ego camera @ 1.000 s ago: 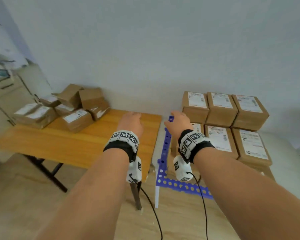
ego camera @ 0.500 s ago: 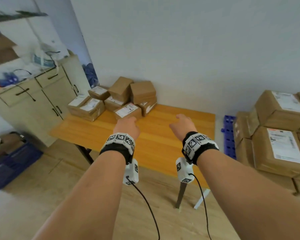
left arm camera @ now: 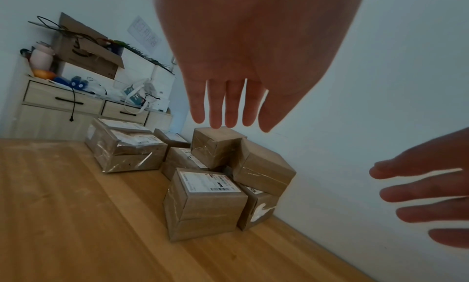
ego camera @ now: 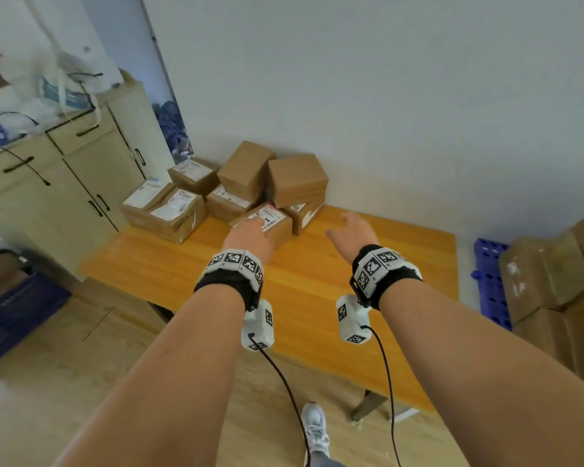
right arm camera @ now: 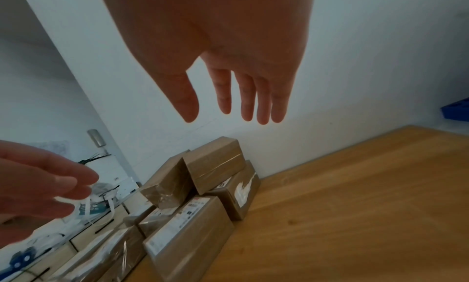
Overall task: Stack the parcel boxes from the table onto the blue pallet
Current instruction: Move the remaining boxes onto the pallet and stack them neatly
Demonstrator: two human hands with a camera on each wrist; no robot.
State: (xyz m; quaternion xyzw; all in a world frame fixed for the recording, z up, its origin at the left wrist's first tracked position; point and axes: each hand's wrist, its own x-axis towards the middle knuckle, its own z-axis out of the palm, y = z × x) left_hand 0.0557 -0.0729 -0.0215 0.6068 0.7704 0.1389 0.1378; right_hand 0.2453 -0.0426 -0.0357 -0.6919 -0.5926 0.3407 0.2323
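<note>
Cardboard parcel boxes [ego camera: 260, 197] now nearer both hands, left hand [ego camera: 250, 237] and right hand [ego camera: 353, 230] spread wide, empty, over wooden desk [ego camera: 317, 298]; white wall beyond.

parcel boxes [left arm camera: 205, 204]: matt brown cardboard, glossy tape | table [ego camera: 317, 298]: smooth varnished wood | pallet [ego camera: 489, 281]: blue plastic

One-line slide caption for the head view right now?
Both open hands, left and right, reach over the wooden table toward the parcel boxes.

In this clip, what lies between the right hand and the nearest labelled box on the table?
Nothing: the right hand hovers open, and only bare table and air separate it from the labelled box. The head view shows it best.
</note>
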